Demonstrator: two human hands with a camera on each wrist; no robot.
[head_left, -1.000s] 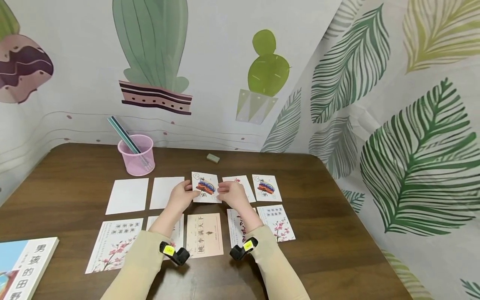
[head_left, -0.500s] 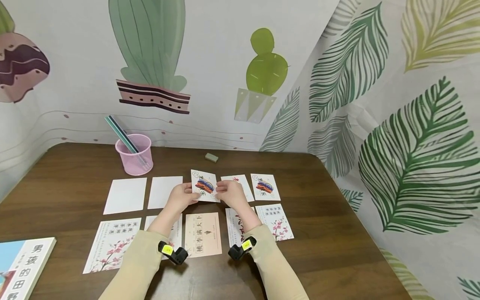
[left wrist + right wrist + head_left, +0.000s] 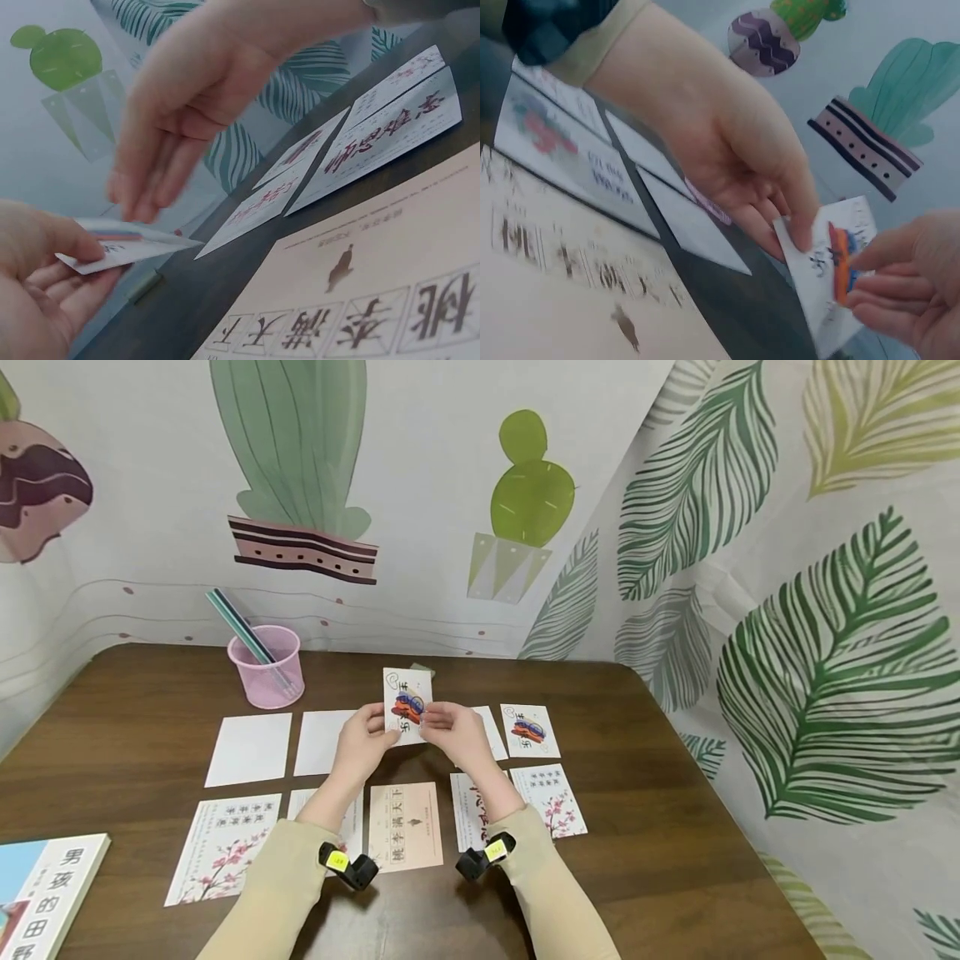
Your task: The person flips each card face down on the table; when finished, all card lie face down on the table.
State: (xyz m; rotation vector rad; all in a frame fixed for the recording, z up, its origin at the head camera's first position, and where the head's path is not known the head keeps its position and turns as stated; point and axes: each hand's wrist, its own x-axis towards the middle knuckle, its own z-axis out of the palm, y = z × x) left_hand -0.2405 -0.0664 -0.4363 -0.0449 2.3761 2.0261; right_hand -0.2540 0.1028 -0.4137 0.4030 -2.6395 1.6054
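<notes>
In the head view, a white greeting card (image 3: 405, 689) with a red, blue and orange drawing and black characters is held up, tilted, over the back row of cards. My left hand (image 3: 360, 743) pinches its lower left side, thumb on the printed face. The left wrist view shows that thumb on the card (image 3: 124, 251) with fingers beneath. My right hand (image 3: 461, 739) reaches over the card's right side. Its fingers are fairly straight and lie close over the drawing in the right wrist view, where the left thumb presses the card (image 3: 802, 274).
Two blank white cards (image 3: 249, 750) and a matching drawing card (image 3: 530, 731) lie in the back row. A peach card (image 3: 405, 825) and blossom cards (image 3: 551, 799) form the front row. A pink pencil cup (image 3: 266, 668), a partly hidden small block (image 3: 424, 669) and a book (image 3: 56, 893) surround them.
Both hands have raised the card, which now stands higher and partly covers the small block behind. The right hand's fingers have shifted inward from its right edge over its face.
</notes>
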